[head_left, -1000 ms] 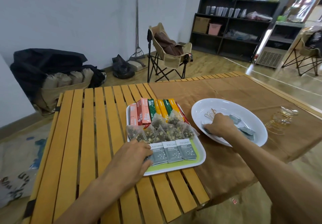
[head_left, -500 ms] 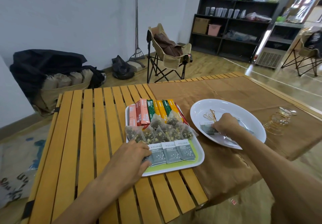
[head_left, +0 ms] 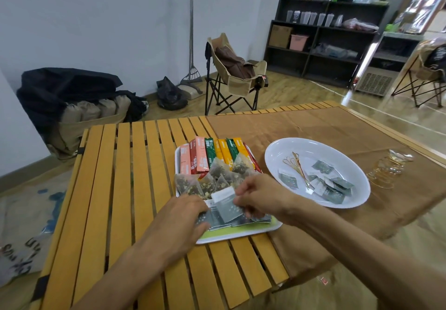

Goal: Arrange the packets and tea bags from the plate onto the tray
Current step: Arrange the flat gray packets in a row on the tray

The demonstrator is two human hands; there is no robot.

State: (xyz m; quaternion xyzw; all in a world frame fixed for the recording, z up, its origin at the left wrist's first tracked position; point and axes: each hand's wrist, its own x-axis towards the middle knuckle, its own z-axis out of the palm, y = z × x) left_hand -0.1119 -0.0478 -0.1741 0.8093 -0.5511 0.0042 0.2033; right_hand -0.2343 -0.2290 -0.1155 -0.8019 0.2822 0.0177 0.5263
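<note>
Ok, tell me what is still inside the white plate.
Inside the white plate lie several grey packets and gold picks. The packets overlap, so an exact count is hidden.

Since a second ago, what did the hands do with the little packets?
The right hand left the white plate and moved left over the tray, bringing along a grey packet it pinched from the plate. The left hand stayed on the tray's near left corner, pressing on the row of grey packets there. The stick packets, the tea bags and the plate's leftover packets stayed put.
</note>
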